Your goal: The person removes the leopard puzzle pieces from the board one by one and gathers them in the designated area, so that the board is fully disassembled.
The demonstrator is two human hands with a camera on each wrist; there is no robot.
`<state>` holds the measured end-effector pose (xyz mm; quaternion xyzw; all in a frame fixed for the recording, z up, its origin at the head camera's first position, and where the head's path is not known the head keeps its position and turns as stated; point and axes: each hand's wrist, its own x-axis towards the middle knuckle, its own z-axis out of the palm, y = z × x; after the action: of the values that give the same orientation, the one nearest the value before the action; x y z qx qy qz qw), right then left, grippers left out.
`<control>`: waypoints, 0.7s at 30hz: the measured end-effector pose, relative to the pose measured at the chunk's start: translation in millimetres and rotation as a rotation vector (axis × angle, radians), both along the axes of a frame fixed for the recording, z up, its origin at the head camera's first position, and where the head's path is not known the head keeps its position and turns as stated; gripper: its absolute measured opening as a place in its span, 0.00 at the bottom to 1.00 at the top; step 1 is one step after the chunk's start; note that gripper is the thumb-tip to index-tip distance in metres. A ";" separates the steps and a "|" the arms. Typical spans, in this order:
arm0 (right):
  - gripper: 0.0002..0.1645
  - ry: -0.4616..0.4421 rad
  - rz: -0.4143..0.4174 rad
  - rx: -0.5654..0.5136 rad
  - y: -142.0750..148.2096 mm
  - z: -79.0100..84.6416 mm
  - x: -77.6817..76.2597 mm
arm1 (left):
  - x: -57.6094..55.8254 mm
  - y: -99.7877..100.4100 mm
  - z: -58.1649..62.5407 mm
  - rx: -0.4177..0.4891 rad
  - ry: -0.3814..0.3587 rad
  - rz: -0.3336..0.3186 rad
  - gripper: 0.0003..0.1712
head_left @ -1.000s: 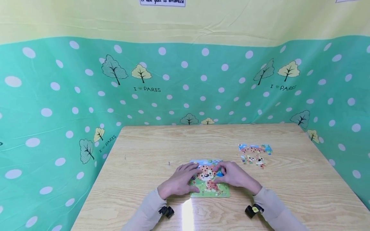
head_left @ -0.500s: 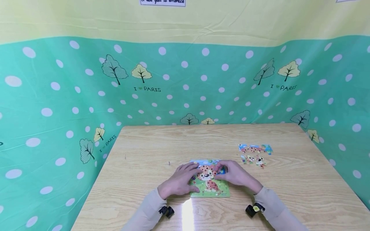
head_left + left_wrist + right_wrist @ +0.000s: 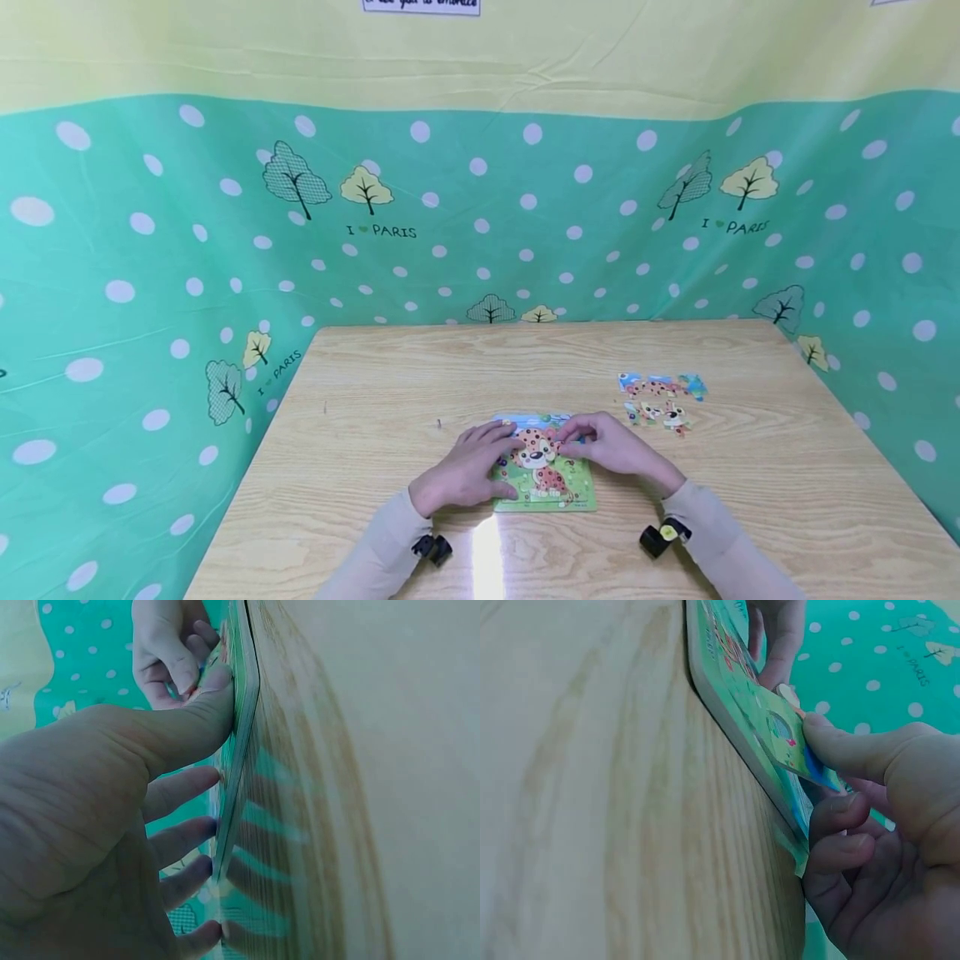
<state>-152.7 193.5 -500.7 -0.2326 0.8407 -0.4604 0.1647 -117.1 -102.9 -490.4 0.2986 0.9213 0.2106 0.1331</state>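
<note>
A jigsaw puzzle board (image 3: 540,505) with a spotted leopard cub picture lies flat on the table near its front. My left hand (image 3: 463,471) rests on the board's left side, fingers spread and thumb at the lower left; the left wrist view shows the thumb (image 3: 202,712) and fingertips touching the board's surface. In my right hand (image 3: 611,446), a green and blue puzzle piece (image 3: 784,739) is pinched between thumb and fingers. It tilts over the board's right part, its far end at or just above the surface; exact contact cannot be told. Part of the picture is hidden under both hands.
Several loose puzzle pieces (image 3: 654,388) lie on the wooden table (image 3: 360,375) to the right, behind the right hand. A small dark bit (image 3: 438,423) lies left of the board. A dotted green curtain (image 3: 450,275) stands behind the table.
My right hand has shifted slightly up and away along the board's right side, with the piece between its fingers. The left hand and the board have stayed in place.
</note>
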 end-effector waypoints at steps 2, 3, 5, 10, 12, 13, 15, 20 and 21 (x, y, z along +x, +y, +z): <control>0.10 0.007 0.018 -0.007 1.1 0.5 -0.3 | -0.2 -0.2 0.3 -0.002 0.000 0.000 0.44; 0.09 0.012 0.026 -0.008 1.5 0.8 -0.5 | -0.2 -0.2 0.4 -0.003 -0.001 0.000 0.44; 0.09 0.013 0.035 -0.010 2.0 2.2 -0.4 | -0.2 -0.3 0.6 -0.003 -0.004 0.001 0.44; 0.09 -0.008 0.040 -0.029 4.6 2.6 -1.9 | -0.4 -0.6 -0.1 -0.003 -0.002 -0.001 0.44; 0.09 -0.015 0.031 -0.044 6.6 1.5 -3.3 | -0.3 -0.7 0.0 -0.005 0.001 -0.003 0.44; 0.09 -0.016 0.027 -0.052 7.6 0.9 -4.1 | -0.4 -0.7 0.3 -0.004 0.001 -0.003 0.44; 0.09 -0.014 0.014 -0.059 9.2 1.0 -4.7 | -0.4 -0.5 0.9 -0.002 -0.001 -0.004 0.45; 0.10 -0.031 -0.009 -0.047 10.7 4.2 -4.4 | -0.3 0.0 1.8 0.005 -0.012 0.002 0.44; 0.11 -0.039 -0.014 -0.047 10.9 4.8 -4.2 | -0.1 0.1 2.0 0.007 -0.013 0.002 0.44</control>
<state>-156.9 204.5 -495.9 -0.2216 0.8279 -0.4856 0.1722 -117.2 -102.8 -488.5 0.2966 0.9200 0.2157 0.1380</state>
